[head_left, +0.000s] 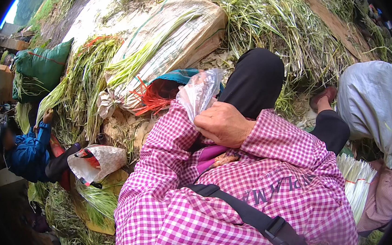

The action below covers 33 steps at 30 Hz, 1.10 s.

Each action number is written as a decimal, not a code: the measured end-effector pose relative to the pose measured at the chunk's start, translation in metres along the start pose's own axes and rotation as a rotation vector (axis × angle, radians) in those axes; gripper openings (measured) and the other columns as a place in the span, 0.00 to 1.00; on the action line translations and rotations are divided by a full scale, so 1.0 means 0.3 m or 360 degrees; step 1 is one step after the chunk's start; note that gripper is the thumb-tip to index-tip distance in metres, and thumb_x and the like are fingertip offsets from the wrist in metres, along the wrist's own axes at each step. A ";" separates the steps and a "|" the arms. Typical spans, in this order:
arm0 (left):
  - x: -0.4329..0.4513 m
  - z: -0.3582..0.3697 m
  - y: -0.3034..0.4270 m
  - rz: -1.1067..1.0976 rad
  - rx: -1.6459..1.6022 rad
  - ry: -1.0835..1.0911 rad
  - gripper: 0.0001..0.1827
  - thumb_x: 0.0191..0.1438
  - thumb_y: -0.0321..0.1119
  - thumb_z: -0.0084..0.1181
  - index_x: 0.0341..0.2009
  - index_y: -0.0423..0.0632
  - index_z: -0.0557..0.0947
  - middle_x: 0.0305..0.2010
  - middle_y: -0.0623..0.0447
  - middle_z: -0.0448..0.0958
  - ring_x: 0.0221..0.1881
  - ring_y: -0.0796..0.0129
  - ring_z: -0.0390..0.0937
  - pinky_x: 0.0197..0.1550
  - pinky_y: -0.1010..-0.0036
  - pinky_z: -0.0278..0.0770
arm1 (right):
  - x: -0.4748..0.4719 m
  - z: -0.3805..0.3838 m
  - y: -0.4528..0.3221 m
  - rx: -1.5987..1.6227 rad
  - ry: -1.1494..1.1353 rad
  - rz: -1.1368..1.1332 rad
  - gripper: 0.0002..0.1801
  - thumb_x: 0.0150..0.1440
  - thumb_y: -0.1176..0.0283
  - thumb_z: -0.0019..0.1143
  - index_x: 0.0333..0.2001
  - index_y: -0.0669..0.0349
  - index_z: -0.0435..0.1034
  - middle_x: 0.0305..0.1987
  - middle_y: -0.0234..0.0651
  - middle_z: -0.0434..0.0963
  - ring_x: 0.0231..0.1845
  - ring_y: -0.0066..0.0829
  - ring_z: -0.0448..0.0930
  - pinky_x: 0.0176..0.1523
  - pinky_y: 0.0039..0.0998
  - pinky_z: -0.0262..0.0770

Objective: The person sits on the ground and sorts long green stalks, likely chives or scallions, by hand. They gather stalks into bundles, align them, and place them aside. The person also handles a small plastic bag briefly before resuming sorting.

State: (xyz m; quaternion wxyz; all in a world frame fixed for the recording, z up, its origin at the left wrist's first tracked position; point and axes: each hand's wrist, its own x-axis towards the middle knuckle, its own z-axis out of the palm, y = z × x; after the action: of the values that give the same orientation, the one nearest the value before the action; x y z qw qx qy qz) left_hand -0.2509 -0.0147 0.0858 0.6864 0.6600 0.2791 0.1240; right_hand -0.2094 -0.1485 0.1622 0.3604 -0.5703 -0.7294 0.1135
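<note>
Clear thin plastic, a glove or a bag, covers my left hand, whose fingers show only faintly through it. My bare right hand pinches the plastic near the left wrist. Just beyond the hands, red plastic strips stick out of a blue-green bag. A bundle of pale green stalks lies across a large whitish woven sack in front of me.
Heaps of long green leaves cover the ground ahead. A co-worker in a blue jacket holds stalks at left, near a patterned bag and a green sack. At right are a grey-white sack and tied white stalks.
</note>
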 end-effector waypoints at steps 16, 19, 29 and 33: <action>-0.113 -0.063 0.100 -0.0082 -0.0877 -0.0101 0.18 0.57 0.32 0.42 0.51 0.39 0.70 0.46 0.47 0.73 0.48 0.65 0.72 0.50 0.72 0.70 | 0.128 -0.068 -0.104 -0.0045 0.0077 -0.0361 0.07 0.43 0.69 0.48 0.26 0.58 0.62 0.22 0.29 0.69 0.26 0.28 0.74 0.30 0.28 0.66; -0.152 -0.062 0.096 -0.0105 -0.0879 -0.0075 0.18 0.57 0.33 0.42 0.50 0.39 0.70 0.46 0.47 0.73 0.47 0.65 0.72 0.50 0.72 0.70 | 0.132 -0.102 -0.090 0.0062 0.0141 -0.0193 0.07 0.44 0.69 0.49 0.26 0.58 0.62 0.22 0.30 0.68 0.25 0.30 0.74 0.30 0.29 0.66; -0.237 0.005 0.055 -0.0057 -0.0832 0.0077 0.18 0.57 0.34 0.41 0.50 0.39 0.70 0.45 0.47 0.72 0.46 0.66 0.72 0.49 0.72 0.71 | 0.050 -0.103 -0.090 0.0046 0.0131 -0.0107 0.07 0.46 0.69 0.51 0.26 0.57 0.63 0.21 0.30 0.67 0.23 0.30 0.72 0.28 0.30 0.64; -0.270 0.015 0.047 -0.0026 -0.0756 0.0157 0.18 0.58 0.35 0.40 0.50 0.40 0.69 0.45 0.47 0.72 0.46 0.66 0.72 0.48 0.72 0.71 | 0.032 -0.077 -0.107 -0.0031 0.0105 -0.0159 0.05 0.44 0.69 0.49 0.26 0.57 0.63 0.22 0.29 0.68 0.24 0.28 0.73 0.28 0.28 0.65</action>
State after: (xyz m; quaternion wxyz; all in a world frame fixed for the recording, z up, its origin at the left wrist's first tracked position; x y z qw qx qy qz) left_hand -0.3116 -0.0607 0.1173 0.8089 0.4709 0.2806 0.2126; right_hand -0.2192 -0.1557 0.2012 0.3839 -0.5401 -0.7457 0.0695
